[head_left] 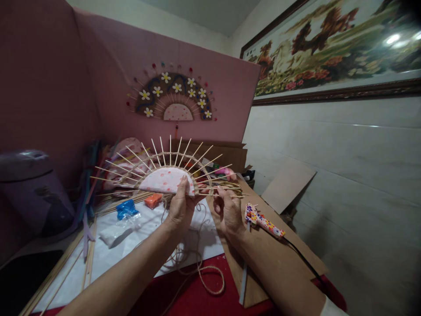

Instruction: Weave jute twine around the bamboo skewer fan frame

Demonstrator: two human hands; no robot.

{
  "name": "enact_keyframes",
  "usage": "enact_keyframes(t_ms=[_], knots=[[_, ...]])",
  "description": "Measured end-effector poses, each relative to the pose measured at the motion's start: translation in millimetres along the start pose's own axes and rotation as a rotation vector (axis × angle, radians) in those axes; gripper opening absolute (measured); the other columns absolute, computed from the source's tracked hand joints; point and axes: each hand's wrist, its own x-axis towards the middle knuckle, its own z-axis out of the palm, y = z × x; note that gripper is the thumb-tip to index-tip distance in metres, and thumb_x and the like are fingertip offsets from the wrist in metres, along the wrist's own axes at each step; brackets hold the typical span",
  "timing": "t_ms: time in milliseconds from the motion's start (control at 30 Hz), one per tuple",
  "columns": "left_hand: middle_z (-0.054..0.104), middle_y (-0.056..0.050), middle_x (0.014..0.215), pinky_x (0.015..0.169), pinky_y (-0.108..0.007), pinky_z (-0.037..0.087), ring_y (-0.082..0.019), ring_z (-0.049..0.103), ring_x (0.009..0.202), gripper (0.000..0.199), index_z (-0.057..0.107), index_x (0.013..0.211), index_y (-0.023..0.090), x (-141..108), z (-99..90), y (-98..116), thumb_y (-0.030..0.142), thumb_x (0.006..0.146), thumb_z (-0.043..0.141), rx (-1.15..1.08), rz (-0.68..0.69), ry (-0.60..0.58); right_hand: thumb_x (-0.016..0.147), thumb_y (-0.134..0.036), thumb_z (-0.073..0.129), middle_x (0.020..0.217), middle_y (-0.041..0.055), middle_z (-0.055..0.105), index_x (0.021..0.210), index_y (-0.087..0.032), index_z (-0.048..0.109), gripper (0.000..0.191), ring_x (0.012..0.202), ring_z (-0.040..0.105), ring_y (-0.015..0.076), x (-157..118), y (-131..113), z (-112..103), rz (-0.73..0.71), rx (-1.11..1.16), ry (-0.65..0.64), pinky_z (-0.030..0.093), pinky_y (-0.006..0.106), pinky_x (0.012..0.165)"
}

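Note:
A half-round fan frame [158,181], covered in pink-dotted white cloth with thin wooden sticks fanning out of its curved edge, is gripped in my left hand [180,206], thumb on its front. At the frame's right end my right hand [228,210] has its fingers pinched on the twine by the lowest sticks. The twine [212,268] runs around the sticks in an arc and hangs in loose loops below my hands. Exactly how the twine sits between my right fingertips is hard to see.
A flower-patterned glue gun [263,221] lies on brown cardboard [302,250] at the right, its cord trailing off. Blue [127,210] and orange packets [153,200] rest on white paper [141,241]. Long sticks [61,276] lie left. A decorated fan [177,94] hangs behind.

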Motion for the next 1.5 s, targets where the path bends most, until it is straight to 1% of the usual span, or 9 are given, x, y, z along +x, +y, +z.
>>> enact_keyframes(t_ms=[433,633,733,933,1067,1167,1267,1367,1500], knots=[[0.065,-0.001,0.071,0.071,-0.036,0.056,-0.014,0.064,0.06,0.017,0.057,0.082,0.014,0,-0.1,1,0.028,0.075,0.064,0.01,0.011,0.018,0.069,-0.036,0.066,0.05,-0.0062,0.047,0.06,-0.015,0.051,0.027,0.035,0.031,0.0018,1,2,-2,0.019,0.024,0.009,0.021,0.015,0.032],[0.066,-0.004,0.075,0.067,-0.033,0.056,-0.015,0.064,0.064,0.018,0.057,0.082,0.013,1,-1.5,0,0.029,0.077,0.062,0.014,0.014,0.007,0.069,-0.036,0.066,0.048,-0.0062,0.047,0.06,-0.015,0.051,0.028,0.034,0.032,0.0018,3,4,-3,0.037,0.027,-0.004,0.02,0.015,0.032],[0.067,-0.005,0.076,0.068,-0.032,0.055,-0.015,0.065,0.065,0.02,0.059,0.083,0.012,1,-1.7,1,0.03,0.077,0.063,0.004,0.013,-0.009,0.07,-0.04,0.066,0.052,-0.0053,0.05,0.065,-0.015,0.052,0.029,0.034,0.032,0.0016,3,5,-4,0.052,0.036,-0.032,0.02,0.015,0.032],[0.067,-0.004,0.073,0.069,-0.031,0.054,-0.015,0.065,0.064,0.022,0.058,0.08,0.013,1,-2.1,-1,0.033,0.076,0.065,-0.014,0.003,0.001,0.07,-0.041,0.069,0.061,-0.0061,0.051,0.077,-0.017,0.051,0.03,0.035,0.033,0.0007,3,14,-6,0.131,0.077,-0.224,0.018,0.014,0.032],[0.067,-0.003,0.068,0.068,-0.03,0.054,-0.015,0.065,0.062,0.025,0.059,0.076,0.014,0,-0.3,-3,0.038,0.074,0.065,0.015,0.024,0.02,0.064,-0.037,0.074,0.06,-0.0077,0.052,0.08,-0.019,0.048,0.036,0.034,0.034,0.0012,3,16,-6,0.15,0.086,-0.153,0.017,0.014,0.031],[0.066,-0.002,0.068,0.067,-0.028,0.052,-0.015,0.065,0.063,0.027,0.061,0.076,0.014,-2,1.4,-4,0.041,0.072,0.067,0.05,0.051,0.045,0.064,-0.043,0.073,0.061,-0.0068,0.052,0.078,-0.017,0.05,0.037,0.034,0.035,0.0007,1,13,-5,0.241,0.092,-0.168,0.015,0.014,0.031],[0.065,0.0,0.066,0.064,-0.024,0.051,-0.013,0.063,0.061,0.028,0.062,0.075,0.016,-3,0.2,-7,0.042,0.069,0.069,0.126,0.106,0.066,0.067,-0.053,0.067,0.064,-0.0027,0.055,0.074,-0.014,0.054,0.042,0.035,0.036,0.0008,-3,11,-4,0.377,0.051,-0.304,0.013,0.014,0.032],[0.063,0.0,0.058,0.057,-0.023,0.048,-0.012,0.06,0.054,0.029,0.063,0.068,0.014,-6,-3.8,-11,0.043,0.067,0.071,0.268,0.115,0.078,0.067,-0.06,0.064,0.06,-0.0012,0.056,0.073,-0.013,0.057,0.047,0.037,0.035,0.0021,-7,12,-3,0.42,0.053,-0.418,0.013,0.015,0.033],[0.058,-0.001,0.048,0.043,-0.02,0.042,-0.013,0.055,0.044,0.032,0.06,0.059,0.014,-12,-7.2,-13,0.043,0.066,0.071,0.429,0.062,0.006,0.062,-0.059,0.069,0.047,-0.0048,0.049,0.069,-0.015,0.058,0.046,0.038,0.035,0.0041,-9,12,-2,0.5,0.074,-0.397,0.017,0.015,0.035]])
